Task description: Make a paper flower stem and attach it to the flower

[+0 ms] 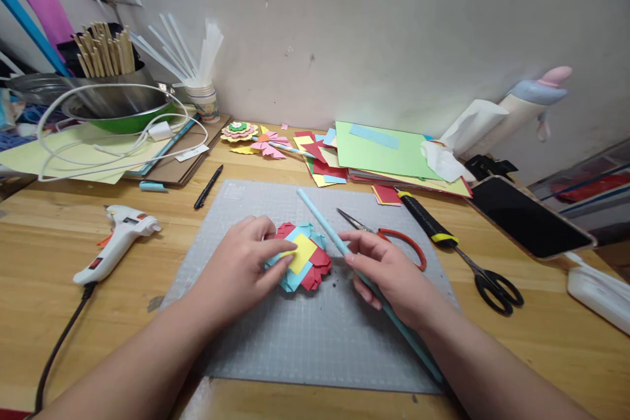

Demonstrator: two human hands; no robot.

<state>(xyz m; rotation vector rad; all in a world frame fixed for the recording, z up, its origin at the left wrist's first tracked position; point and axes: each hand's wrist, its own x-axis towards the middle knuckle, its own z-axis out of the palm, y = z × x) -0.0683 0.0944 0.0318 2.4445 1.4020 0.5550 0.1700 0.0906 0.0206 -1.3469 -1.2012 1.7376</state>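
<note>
Paper flower (303, 254), one: red and blue, yellow at the middle, lying on the grey mat (315, 341) between the hands. Left hand (249, 259): thumb and forefinger tips close together over the yellow; from here I cannot tell whether they pinch it. Right hand (386, 266): thumb and fingers closed round a slanting blue stick (319, 218). Scissors (399, 233), red-handled: just beyond the right hand. Glue gun (121, 236), white: on the table (132, 331), left of the mat.

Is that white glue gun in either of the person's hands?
No: the glue gun lies on the wooden table, while the left hand is at the paper flower and the right hand holds a light blue stick.
</note>
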